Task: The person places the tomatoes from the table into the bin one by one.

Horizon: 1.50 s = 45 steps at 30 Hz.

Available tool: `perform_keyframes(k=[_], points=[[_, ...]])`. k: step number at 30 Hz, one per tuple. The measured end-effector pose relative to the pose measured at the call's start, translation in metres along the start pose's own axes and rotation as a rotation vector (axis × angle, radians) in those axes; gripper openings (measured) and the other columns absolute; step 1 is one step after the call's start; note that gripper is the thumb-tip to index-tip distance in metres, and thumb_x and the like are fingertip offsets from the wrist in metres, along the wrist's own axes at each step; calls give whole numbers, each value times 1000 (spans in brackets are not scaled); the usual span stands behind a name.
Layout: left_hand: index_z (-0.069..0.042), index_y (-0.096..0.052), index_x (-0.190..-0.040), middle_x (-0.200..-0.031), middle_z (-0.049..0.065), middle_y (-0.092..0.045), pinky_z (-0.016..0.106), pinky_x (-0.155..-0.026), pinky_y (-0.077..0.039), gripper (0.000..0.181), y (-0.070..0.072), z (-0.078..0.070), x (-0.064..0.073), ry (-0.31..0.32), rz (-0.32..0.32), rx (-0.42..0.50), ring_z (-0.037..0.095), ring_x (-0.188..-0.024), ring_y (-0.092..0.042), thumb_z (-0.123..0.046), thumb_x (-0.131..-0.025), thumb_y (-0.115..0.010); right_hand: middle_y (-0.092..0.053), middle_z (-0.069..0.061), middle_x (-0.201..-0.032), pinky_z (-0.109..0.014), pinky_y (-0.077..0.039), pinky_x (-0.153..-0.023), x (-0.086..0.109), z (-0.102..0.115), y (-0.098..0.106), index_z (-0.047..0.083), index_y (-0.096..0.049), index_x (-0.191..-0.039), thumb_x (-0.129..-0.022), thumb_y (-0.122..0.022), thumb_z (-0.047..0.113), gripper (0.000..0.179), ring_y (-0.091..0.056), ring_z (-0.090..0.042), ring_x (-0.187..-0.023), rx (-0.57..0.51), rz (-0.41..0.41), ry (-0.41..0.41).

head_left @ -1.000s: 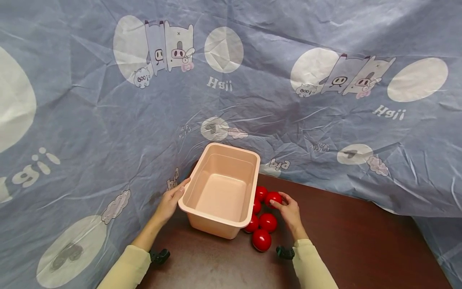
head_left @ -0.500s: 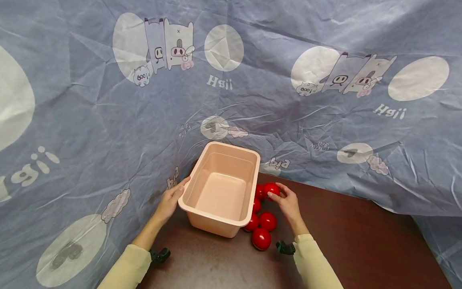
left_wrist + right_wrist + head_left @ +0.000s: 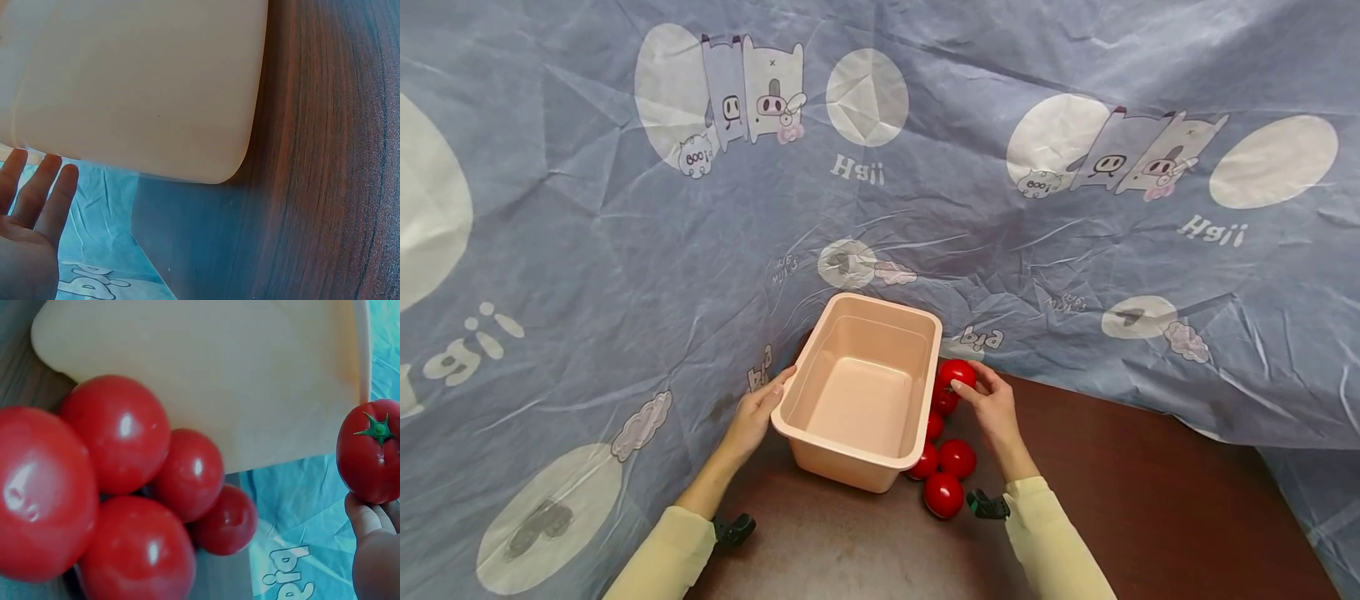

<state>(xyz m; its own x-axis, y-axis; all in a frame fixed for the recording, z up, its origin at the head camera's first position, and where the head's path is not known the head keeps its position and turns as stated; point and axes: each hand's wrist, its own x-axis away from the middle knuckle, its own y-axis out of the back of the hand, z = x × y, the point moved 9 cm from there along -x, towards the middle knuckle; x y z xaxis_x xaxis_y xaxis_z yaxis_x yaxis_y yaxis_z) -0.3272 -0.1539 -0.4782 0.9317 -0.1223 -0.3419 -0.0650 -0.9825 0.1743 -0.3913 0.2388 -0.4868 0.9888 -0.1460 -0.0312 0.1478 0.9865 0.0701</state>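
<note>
In the head view, my left hand holds the left rim of a beige plastic bin, its inside bare. Three fingers of that hand reach the bin's outer wall in the left wrist view. My right hand grips a tomato beside the bin's far right rim. From the right wrist, this tomato shows its green star-shaped stem facing the camera and stands off from the others. Several more red tomatoes lie in a cluster along the bin's right side.
A dark brown wooden table carries the bin and tomatoes. Blue-grey printed cloth hangs as walls behind and at the left, close to the bin. Dark straps sit at both wrists below pale yellow sleeves.
My right hand has moved the gripped tomato away from me and slightly left, up beside the bin's rim, uncovering another tomato below it. The left hand and bin have stayed put.
</note>
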Motion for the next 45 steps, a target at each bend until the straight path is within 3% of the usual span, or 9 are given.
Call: perform_keyframes(k=[11, 19, 21, 26, 30, 37, 45], points=[[1, -47, -143, -147, 17, -47, 8, -102, -38, 41, -1, -1, -2, 10, 5, 10, 3, -128, -47, -13, -105, -38, -60, -13, -126, -13, -53, -80, -3, 22, -8, 6, -53, -138, -86, -72, 9, 55, -65, 0, -92, -52, 10, 30], [-1, -46, -143, -149, 15, -45, 8, -104, -35, 42, -1, 1, -2, 18, 8, 3, 8, -133, -44, -16, -106, -37, -66, 0, -115, -16, -55, -83, 3, 39, -28, 3, -52, -138, -84, -73, 4, 58, -65, -5, -97, -104, 89, 65], [0, -46, -144, -149, 15, -45, 8, -104, -35, 42, -2, 1, -1, 18, 11, 6, 15, -135, -43, -16, -106, -37, -67, 3, -110, -17, -56, -83, 5, 42, -33, 3, -52, -137, -84, -73, 2, 57, -65, -6, -98, -116, 111, 77], [1, -45, -144, -150, 15, -44, 7, -105, -34, 42, -2, 0, -1, 15, 15, 8, 24, -138, -40, -15, -106, -36, -65, -10, -119, -18, -56, -81, 7, 47, -42, 3, -53, -135, -84, -72, 0, 55, -65, -6, -97, -105, 124, 91], [2, -44, -144, -150, 17, -44, 8, -104, -35, 42, -2, -1, -1, 19, 12, 16, 15, -135, -43, -15, -106, -36, -59, -21, -129, -18, -56, -81, 8, 49, -48, 2, -52, -136, -83, -73, 0, 57, -65, -5, -98, -94, 146, 84], [1, -44, -144, -150, 17, -44, 8, -104, -35, 42, -2, -1, -1, 14, 8, 13, 11, -133, -44, -16, -106, -36, -57, -23, -134, -15, -54, -86, 15, 56, -62, 0, -50, -138, -82, -73, -1, 60, -64, -5, -103, -60, 187, 107], [3, -45, -143, -149, 18, -44, 8, -104, -36, 42, -2, 0, 1, 17, 7, 11, -1, -129, -45, -16, -106, -37, -58, -19, -136, -21, -55, -90, 22, 51, -76, 6, -52, -138, -80, -77, 2, 64, -63, -24, -116, 26, 241, 133]])
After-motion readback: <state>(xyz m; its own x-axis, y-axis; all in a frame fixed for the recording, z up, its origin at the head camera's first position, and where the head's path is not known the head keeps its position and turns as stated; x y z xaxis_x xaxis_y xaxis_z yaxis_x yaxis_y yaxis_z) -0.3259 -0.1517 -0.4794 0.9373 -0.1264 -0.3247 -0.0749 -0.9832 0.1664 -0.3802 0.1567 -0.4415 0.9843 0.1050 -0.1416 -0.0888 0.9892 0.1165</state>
